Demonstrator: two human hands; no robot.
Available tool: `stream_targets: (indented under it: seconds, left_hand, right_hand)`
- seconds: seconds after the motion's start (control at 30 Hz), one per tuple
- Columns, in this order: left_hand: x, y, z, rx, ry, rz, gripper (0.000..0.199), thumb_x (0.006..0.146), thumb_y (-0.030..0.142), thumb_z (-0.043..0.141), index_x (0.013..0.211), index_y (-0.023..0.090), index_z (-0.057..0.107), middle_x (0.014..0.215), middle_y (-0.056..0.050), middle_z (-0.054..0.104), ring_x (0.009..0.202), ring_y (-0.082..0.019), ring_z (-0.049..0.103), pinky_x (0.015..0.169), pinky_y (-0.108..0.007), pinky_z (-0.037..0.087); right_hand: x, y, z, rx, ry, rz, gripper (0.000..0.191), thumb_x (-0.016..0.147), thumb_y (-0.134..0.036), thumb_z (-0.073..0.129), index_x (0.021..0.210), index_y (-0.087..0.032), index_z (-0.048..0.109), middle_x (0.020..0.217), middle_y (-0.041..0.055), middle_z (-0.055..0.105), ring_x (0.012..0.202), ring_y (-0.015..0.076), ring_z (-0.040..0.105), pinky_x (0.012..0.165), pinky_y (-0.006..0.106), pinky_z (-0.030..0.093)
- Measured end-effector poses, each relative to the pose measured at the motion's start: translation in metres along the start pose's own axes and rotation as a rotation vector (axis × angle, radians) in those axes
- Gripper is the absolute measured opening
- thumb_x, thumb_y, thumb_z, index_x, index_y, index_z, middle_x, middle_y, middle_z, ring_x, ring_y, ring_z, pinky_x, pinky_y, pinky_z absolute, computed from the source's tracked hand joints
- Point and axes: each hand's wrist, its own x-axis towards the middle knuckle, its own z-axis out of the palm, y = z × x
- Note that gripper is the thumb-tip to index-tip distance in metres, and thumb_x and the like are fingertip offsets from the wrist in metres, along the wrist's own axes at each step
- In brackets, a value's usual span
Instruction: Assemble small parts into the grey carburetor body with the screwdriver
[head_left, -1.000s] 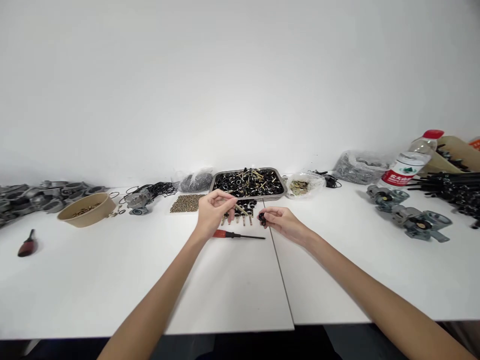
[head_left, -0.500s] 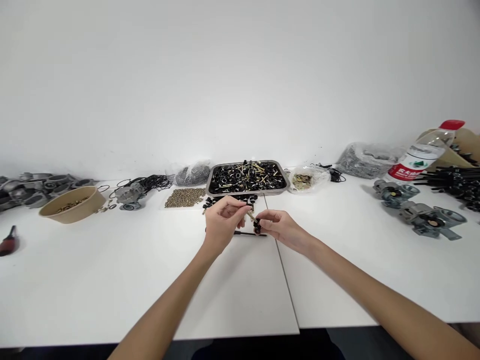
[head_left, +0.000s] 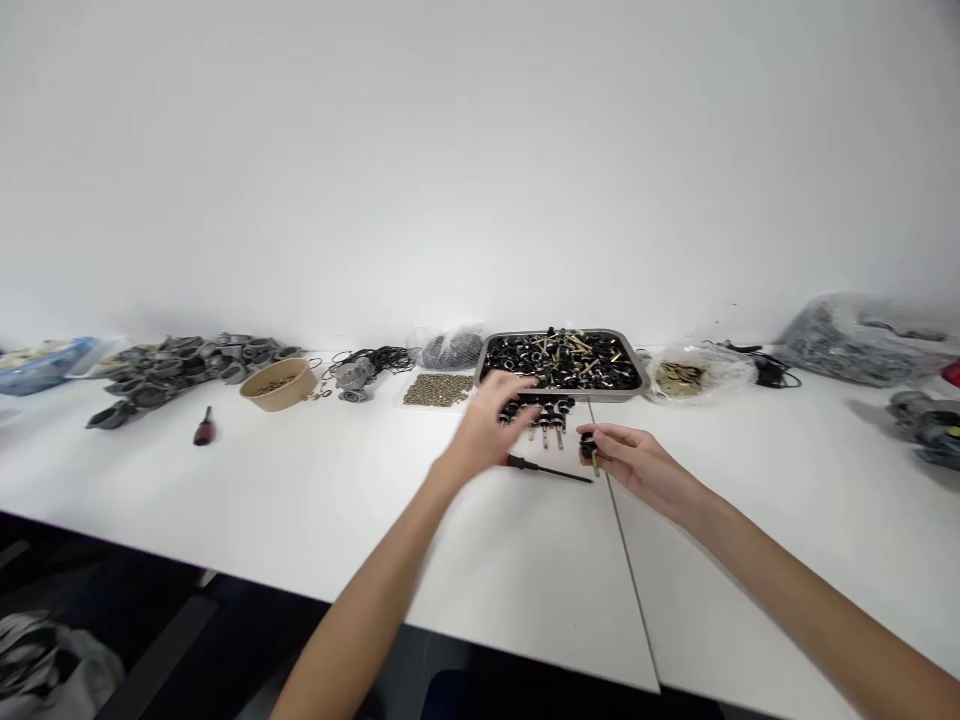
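My right hand [head_left: 636, 462] holds a small black part with a brass pin [head_left: 589, 450] between thumb and fingers, just above the white table [head_left: 300, 500]. My left hand [head_left: 491, 428] is blurred, fingers spread and holding nothing, stretched toward the near edge of a metal tray [head_left: 561, 393] full of black rings and brass pins. A row of several small black-and-brass parts [head_left: 547, 418] stands in front of the tray, next to my left fingertips. A screwdriver with a red handle and black shaft [head_left: 547, 468] lies on the table between my hands.
A pile of small brass nuts [head_left: 438, 389] lies left of the tray, with a brown paper bowl [head_left: 279, 384], grey cast parts [head_left: 180, 358] and a second red screwdriver [head_left: 203, 428] further left. Plastic bags [head_left: 862, 328] and grey housings [head_left: 926, 425] sit at the right.
My left hand let go of the brass pin and moved forward toward the tray; the pin now sits in the black part in my right hand. The view swung left.
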Motion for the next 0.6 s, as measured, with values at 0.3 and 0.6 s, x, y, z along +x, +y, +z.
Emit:
stream_targets:
  seconds: [0.3, 0.6]
  left_hand:
    - [-0.015, -0.134, -0.150, 0.706, 0.353, -0.547, 0.049, 0.062, 0.023, 0.084, 0.101, 0.010, 0.057, 0.101, -0.013, 0.052, 0.114, -0.034, 0.046, 0.099, -0.048, 0.036]
    - [-0.029, -0.151, -0.147, 0.475, 0.564, -0.557, 0.045, 0.060, 0.042, 0.084, 0.080, 0.018, 0.050, 0.097, -0.013, 0.052, 0.108, -0.041, 0.052, 0.078, -0.044, 0.041]
  right_hand:
    - [0.007, -0.007, -0.013, -0.064, 0.027, -0.102, 0.034, 0.062, -0.040, 0.089, 0.068, -0.016, 0.066, 0.071, 0.0010, 0.060, 0.079, 0.0219, 0.070, 0.080, 0.033, 0.055]
    - [0.012, -0.011, -0.022, -0.043, 0.073, -0.171, 0.035, 0.058, -0.039, 0.091, 0.067, -0.015, 0.067, 0.068, -0.0006, 0.061, 0.076, 0.0203, 0.072, 0.077, 0.030, 0.054]
